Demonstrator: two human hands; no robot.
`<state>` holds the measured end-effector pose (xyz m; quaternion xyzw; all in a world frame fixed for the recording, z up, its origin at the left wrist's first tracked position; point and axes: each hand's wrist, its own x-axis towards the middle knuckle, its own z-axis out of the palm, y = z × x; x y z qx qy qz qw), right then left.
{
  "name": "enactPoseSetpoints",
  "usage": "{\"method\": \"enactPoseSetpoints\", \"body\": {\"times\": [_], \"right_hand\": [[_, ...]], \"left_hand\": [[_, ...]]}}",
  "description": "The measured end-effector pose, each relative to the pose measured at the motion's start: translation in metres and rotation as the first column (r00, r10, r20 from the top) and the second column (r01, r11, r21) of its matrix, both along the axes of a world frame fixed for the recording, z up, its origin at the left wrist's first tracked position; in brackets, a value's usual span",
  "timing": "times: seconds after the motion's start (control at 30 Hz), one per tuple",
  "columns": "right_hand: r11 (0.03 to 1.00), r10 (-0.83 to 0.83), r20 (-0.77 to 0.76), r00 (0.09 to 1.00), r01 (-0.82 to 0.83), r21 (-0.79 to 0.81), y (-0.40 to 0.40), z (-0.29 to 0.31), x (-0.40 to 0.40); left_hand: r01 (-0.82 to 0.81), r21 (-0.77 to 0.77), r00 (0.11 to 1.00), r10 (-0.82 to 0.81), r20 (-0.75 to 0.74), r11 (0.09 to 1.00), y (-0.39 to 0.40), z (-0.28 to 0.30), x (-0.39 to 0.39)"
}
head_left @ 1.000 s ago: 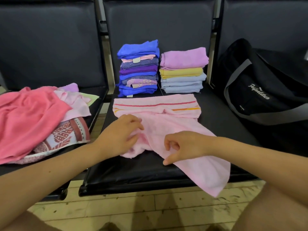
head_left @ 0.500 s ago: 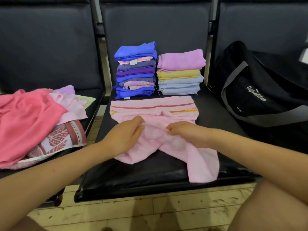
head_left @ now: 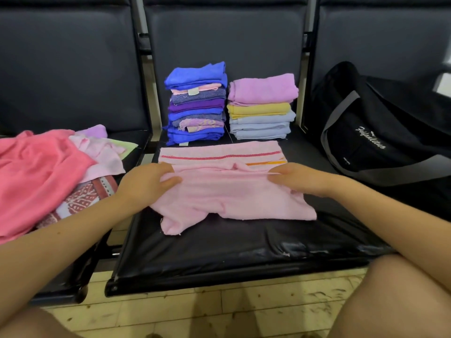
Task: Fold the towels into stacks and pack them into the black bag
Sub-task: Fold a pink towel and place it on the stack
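Middle seat [head_left: 219, 259] of a row of black padded chairs serves as my work surface; its vinyl is glossy and creased at the front edge. The black bag [head_left: 380, 132] sits on the seat to the right, soft-sided with grey webbing straps and white script lettering; I cannot see whether anything is in it, and I judge packing not yet begun. On the left seat lies the unfolded pile [head_left: 44, 176]: a large coral-pink towel, paler pink cloth, a red-and-white patterned piece, all rumpled, so a fair share of folding is left. At the back of the middle seat stand two finished stacks side by side, the blue-and-purple stack [head_left: 196, 103] taller, the lilac-yellow-grey stack [head_left: 262, 106] shorter and neater. In front of them lies the pink towel [head_left: 231, 191], terry-textured, with red and orange stripes along its far band, near half doubled toward the stripes, one corner trailing loose at the near left. My left hand [head_left: 146, 184] pinches the folded edge at the left; my right hand [head_left: 297, 178] grips the same edge at the right.
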<state>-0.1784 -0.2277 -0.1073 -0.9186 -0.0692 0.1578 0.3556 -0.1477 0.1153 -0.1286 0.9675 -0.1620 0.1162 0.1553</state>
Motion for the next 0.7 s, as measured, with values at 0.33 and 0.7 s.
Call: {"method": "enactPoseSetpoints", "body": {"times": [0.33, 0.7], "right_hand": [[0.75, -0.465, -0.016, 0.885, 0.403, 0.525, -0.031, -0.005, 0.022], [0.711, -0.644, 0.206, 0.736, 0.477, 0.518, -0.007, -0.013, 0.094]], "left_hand": [[-0.268, -0.743, 0.882, -0.155, -0.446, 0.613, 0.009, 0.008, 0.009], [-0.415, -0.808, 0.91, 0.166, -0.381, 0.418, -0.022, 0.015, 0.077]]}}
